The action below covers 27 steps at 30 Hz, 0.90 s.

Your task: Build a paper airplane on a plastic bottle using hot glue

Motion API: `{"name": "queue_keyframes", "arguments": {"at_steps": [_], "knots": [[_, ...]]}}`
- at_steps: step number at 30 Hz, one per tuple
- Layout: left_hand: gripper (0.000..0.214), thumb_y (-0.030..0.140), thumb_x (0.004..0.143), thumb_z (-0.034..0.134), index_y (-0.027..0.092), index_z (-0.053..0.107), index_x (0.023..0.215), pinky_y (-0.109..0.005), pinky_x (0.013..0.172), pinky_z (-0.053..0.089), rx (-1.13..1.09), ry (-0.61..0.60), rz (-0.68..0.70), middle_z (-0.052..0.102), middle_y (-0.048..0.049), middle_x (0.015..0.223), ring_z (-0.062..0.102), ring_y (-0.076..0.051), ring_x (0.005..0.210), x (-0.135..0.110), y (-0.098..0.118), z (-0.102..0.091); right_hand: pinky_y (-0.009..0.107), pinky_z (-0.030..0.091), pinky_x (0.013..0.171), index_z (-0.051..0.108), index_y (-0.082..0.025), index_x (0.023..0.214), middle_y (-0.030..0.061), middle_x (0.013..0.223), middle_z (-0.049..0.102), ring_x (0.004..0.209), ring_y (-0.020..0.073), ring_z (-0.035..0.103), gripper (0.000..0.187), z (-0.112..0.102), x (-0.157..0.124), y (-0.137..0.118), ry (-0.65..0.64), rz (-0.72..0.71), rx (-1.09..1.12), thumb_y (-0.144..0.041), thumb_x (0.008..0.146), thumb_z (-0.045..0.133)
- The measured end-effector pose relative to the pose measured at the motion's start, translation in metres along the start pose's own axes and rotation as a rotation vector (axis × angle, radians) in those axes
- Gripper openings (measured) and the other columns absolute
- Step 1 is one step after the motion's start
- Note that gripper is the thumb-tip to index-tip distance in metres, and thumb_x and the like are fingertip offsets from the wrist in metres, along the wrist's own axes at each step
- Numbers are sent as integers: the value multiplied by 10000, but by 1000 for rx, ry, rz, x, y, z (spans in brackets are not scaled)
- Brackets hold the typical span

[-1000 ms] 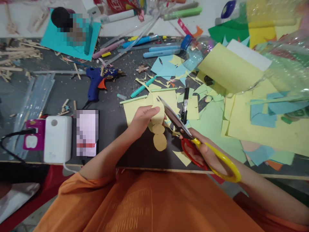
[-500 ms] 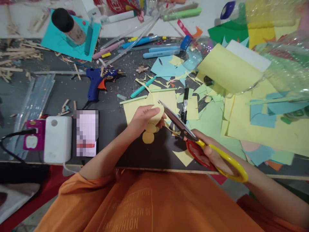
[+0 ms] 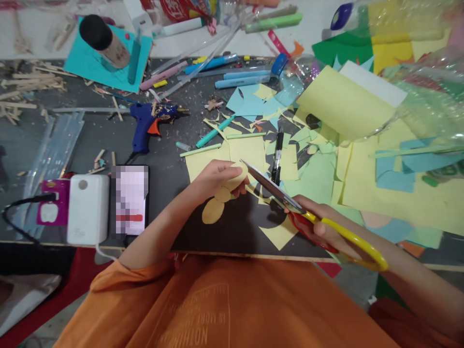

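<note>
Gripping yellow-and-red scissors (image 3: pixel 290 205) at lower right, the right hand (image 3: pixel 326 232) angles their blades up-left toward a yellow paper cutout (image 3: pixel 226 188) pinched in the left hand (image 3: pixel 217 179) at frame centre; beyond lies a blue glue gun (image 3: pixel 145 123).

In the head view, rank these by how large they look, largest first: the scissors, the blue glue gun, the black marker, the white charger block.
1. scissors, nearest the camera, so flattered
2. white charger block and blue glue gun: alike, unranked
3. black marker
</note>
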<state>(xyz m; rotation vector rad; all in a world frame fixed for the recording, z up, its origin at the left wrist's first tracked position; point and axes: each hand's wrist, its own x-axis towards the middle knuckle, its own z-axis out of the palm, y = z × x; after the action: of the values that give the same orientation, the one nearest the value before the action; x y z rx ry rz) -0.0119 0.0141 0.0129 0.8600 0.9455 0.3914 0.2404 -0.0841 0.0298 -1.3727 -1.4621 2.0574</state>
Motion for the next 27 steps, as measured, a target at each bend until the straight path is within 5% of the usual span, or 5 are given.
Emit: {"name": "queue_keyframes", "arguments": {"at_steps": [4,11,16,22,27], "knots": [[243,358,690,660,120,677,644,-199,500,470,31,-30,-48,663,-22,553,592,-102,478,1,-2,-4,227,200,419,491,-224,945,-50,644,353,526,87,255,690,-5,0,-6,-57,64,-41,-868,699,465],[248,370,697,671,126,690,653,-208,526,492,47,-64,-28,690,-31,592,631,-117,520,0,-3,-4,235,245,453,487,-232,932,-54,606,362,507,106,308,689,-10,-8,-10,69,23,-239,-881,730,372],[252,369,732,657,120,690,721,-218,540,494,12,-16,32,697,-33,605,627,-118,522,0,-1,-1,265,373,524,491,-256,1020,-10,679,491,555,162,459,607,-17,-15,-17,370,97,-570,-810,782,416],[296,414,790,605,126,645,849,-225,513,485,-97,48,140,699,-40,615,636,-135,504,9,-10,-4,302,355,459,586,-229,1056,89,723,628,549,245,554,758,-34,-11,-14,709,266,-947,-868,699,388],[290,395,872,483,142,623,886,-222,511,484,-198,251,252,678,-26,627,625,-121,496,11,-5,2,345,452,570,629,-196,1107,145,926,699,786,297,649,480,-52,-4,7,858,68,-1142,-530,827,427]]}}
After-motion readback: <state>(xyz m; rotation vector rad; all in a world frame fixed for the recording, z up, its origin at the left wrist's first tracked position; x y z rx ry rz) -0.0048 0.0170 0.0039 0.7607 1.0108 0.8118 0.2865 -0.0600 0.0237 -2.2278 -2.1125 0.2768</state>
